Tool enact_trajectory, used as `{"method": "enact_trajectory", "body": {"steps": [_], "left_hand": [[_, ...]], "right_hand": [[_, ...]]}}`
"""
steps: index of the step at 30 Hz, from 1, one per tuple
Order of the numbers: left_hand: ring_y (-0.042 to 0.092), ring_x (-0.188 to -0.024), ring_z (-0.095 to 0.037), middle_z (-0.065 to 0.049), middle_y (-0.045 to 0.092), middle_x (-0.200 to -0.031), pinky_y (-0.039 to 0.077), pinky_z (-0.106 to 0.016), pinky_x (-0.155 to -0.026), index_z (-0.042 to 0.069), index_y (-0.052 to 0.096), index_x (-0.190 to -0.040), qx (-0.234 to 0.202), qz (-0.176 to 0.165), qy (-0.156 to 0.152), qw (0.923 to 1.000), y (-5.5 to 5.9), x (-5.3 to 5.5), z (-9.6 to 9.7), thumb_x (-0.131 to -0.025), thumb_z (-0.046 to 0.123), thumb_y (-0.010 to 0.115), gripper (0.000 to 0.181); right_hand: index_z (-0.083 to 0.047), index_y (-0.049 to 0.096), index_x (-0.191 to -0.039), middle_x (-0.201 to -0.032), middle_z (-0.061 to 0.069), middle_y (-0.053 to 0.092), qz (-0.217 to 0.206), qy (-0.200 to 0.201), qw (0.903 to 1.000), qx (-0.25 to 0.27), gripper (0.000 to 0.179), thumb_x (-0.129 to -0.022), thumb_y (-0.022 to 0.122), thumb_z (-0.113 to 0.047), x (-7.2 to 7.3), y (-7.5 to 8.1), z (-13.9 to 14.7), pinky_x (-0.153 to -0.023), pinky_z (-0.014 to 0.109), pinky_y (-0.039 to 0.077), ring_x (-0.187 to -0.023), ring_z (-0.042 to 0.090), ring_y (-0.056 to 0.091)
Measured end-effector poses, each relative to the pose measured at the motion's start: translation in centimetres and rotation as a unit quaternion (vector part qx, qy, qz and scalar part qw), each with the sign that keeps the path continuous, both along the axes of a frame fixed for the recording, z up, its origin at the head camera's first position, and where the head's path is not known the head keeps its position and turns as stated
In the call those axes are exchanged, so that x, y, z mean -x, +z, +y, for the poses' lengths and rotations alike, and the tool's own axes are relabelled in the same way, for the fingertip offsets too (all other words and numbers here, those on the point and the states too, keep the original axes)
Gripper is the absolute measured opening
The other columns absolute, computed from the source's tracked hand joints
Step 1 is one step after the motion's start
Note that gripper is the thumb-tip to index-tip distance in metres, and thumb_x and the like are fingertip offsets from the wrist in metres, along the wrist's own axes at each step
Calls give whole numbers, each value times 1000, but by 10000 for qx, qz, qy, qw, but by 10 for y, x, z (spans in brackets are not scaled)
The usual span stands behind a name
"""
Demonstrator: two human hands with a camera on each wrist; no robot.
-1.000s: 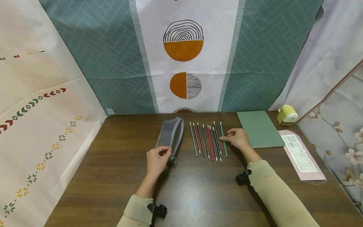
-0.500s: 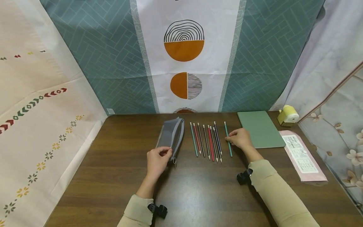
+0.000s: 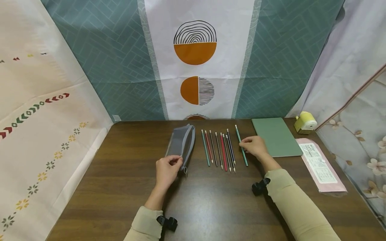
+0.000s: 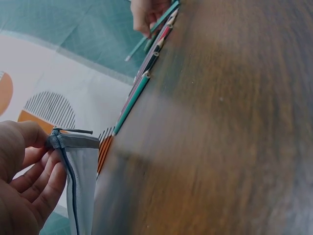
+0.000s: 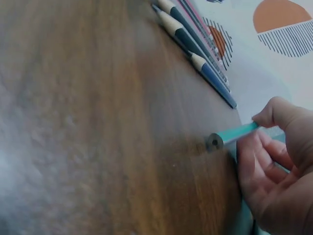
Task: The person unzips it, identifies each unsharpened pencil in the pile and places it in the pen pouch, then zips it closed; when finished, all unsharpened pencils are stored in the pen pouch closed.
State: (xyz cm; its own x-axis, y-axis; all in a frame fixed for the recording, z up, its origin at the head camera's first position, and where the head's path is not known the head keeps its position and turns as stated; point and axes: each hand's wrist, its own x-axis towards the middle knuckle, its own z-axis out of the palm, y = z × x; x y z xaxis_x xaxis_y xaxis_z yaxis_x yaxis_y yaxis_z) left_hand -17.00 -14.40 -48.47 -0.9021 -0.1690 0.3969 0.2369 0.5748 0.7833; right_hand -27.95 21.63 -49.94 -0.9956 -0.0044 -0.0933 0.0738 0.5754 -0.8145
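My left hand (image 3: 167, 170) pinches the near end of a grey zippered pencil case (image 3: 178, 140), beside its zipper pull. The case stands partly open along its zip; in the left wrist view the thumb and fingers grip its zipped corner (image 4: 61, 139). My right hand (image 3: 255, 146) pinches a teal pencil (image 3: 241, 147) around its middle. In the right wrist view that pencil's blunt end (image 5: 215, 142) points toward the camera, raised over the wood. Several pencils (image 3: 223, 150), red, black and teal, lie in a row between the hands, mostly with eraser ends away from me.
A green notebook (image 3: 277, 137) lies right of my right hand. Beyond it stand a yellow pencil sharpener (image 3: 306, 123) and, nearer, a pink package with a white label (image 3: 321, 165). Patterned cloths (image 3: 199, 60) hang behind the brown table (image 3: 120, 187) and at both sides.
My right hand has drawn the teal pencil rightward, away from the row, and its far end has since tipped up and left. My left hand stays on the pencil case.
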Motion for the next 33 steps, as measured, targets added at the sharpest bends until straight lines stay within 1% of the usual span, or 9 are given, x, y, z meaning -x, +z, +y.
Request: {"method": "enact_trajectory", "body": {"steps": [2, 4, 10, 14, 17, 19, 25, 29, 33], "left_hand": [[62, -56, -11, -4, 72, -69, 50, -24, -54, 1, 80, -84, 26, 46, 6, 10000, 1, 1, 0, -83, 6, 79, 5], [62, -56, -11, -4, 72, -69, 50, -24, -53, 1, 80, -84, 54, 84, -4, 10000, 2, 2, 0, -83, 6, 79, 5], [61, -56, -10, -3, 71, -68, 50, -24, -54, 2, 80, -84, 51, 88, -6, 9999, 4, 3, 1, -83, 6, 79, 5], [61, -56, -10, -3, 71, -68, 49, -24, -54, 1, 80, -83, 29, 60, 29, 10000, 5, 3, 1, -83, 7, 79, 6], [61, -56, -10, -2, 71, -68, 49, -24, -54, 2, 80, -83, 33, 36, 63, 10000, 6, 3, 1, -83, 8, 79, 5], [61, -57, -10, -1, 71, -68, 49, -24, -54, 3, 80, -83, 38, 26, 87, 10000, 6, 2, 1, -83, 7, 79, 5], [62, -57, -10, -2, 72, -69, 50, -25, -55, 3, 80, -84, 74, 33, 120, 9999, 4, 1, 2, -82, 8, 79, 5], [64, -58, -11, -3, 72, -70, 51, -25, -55, 3, 80, -84, 23, -21, 116, 9999, 4, -1, 3, -82, 7, 79, 4], [64, -58, -11, -3, 73, -70, 52, -25, -55, 2, 80, -84, -27, -61, 93, 9999, 5, -2, 5, -83, 9, 79, 7]], "right_hand": [[12, 70, -111, -91, 15, 73, -24, 23, 9987, 500, 29, -92, 68, -10, 2, -1, -1, -66, 28, 59, -69, 11, 65], [15, 67, -114, -94, 17, 72, -64, 37, 9965, 838, 31, -93, 66, -8, 2, -3, -2, -67, 27, 58, -69, 11, 65], [17, 63, -120, -94, 14, 70, -182, 40, 9896, 1424, 33, -96, 62, -6, 1, 0, -4, -65, 24, 58, -68, 9, 65], [18, 60, -124, -92, 8, 68, -395, 120, 9826, 1808, 35, -98, 60, -6, -1, 6, -11, -64, 23, 57, -69, 8, 63], [18, 58, -125, -91, 6, 67, -540, 152, 9773, 2045, 36, -99, 59, -7, -2, 10, -18, -62, 22, 56, -69, 7, 62], [18, 58, -125, -94, 6, 67, -616, 167, 9731, 2214, 36, -99, 59, -7, -2, 12, -24, -62, 21, 56, -68, 6, 62], [19, 57, -125, -103, 13, 67, -789, 322, 9625, 2575, 36, -98, 56, -5, -6, 16, -41, -62, 20, 55, -69, 7, 61], [19, 57, -124, -101, 11, 66, -930, 428, 9571, 2710, 35, -99, 57, -6, -10, 18, -53, -62, 20, 55, -69, 8, 62], [19, 56, -126, -106, 14, 67, -1097, 588, 9504, 2852, 36, -100, 56, -7, -12, 19, -67, -63, 20, 54, -69, 8, 61]]}}
